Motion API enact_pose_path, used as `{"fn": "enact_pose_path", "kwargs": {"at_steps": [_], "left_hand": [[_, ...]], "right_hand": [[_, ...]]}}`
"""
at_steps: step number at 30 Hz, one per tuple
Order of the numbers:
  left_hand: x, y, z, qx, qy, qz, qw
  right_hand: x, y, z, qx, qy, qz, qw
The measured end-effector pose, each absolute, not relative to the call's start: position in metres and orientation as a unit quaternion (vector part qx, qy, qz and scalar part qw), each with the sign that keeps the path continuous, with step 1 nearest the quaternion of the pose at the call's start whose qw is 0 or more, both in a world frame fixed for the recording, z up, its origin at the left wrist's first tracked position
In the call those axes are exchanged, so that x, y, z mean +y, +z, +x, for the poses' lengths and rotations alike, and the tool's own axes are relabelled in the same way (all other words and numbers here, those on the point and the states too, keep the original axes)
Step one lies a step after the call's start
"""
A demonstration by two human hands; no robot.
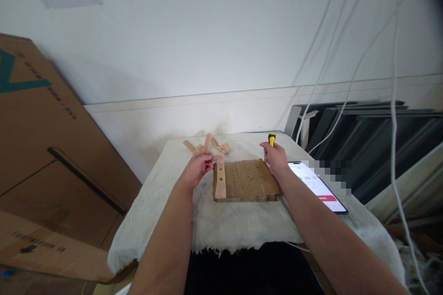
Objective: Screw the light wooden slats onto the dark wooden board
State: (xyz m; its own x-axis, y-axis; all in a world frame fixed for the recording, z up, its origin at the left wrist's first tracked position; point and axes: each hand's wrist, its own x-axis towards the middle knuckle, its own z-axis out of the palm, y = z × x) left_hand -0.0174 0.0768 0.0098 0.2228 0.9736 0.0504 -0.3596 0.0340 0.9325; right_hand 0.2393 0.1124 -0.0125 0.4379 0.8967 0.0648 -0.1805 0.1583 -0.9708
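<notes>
A brown wooden board (249, 179) with many small holes lies on a white cloth (224, 221) over a small table. A pale wooden strip (220, 180) rests along the board's left edge. My left hand (199, 168) pinches a small metal piece, perhaps a screw, at the strip's far end. My right hand (275, 156) is closed around a yellow-handled screwdriver (272, 138) just beyond the board's far right corner.
Several more pale wooden strips (207, 145) lie at the table's far edge. A phone (320, 186) with a lit screen sits right of the board. Big cardboard boxes (44, 156) stand to the left, dark panels (374, 147) to the right. White cables (394, 115) hang down.
</notes>
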Motion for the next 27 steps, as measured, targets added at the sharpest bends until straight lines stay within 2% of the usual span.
{"fn": "enact_pose_path", "kwargs": {"at_steps": [15,27], "left_hand": [[0.076,0.002,-0.014,0.498,0.438,0.551,0.507],[0.082,-0.004,-0.016,0.495,0.426,0.566,0.503]], "right_hand": [[0.110,-0.010,0.239,-0.357,0.390,-0.517,0.673],[0.113,-0.013,0.241,-0.358,0.379,-0.520,0.676]]}}
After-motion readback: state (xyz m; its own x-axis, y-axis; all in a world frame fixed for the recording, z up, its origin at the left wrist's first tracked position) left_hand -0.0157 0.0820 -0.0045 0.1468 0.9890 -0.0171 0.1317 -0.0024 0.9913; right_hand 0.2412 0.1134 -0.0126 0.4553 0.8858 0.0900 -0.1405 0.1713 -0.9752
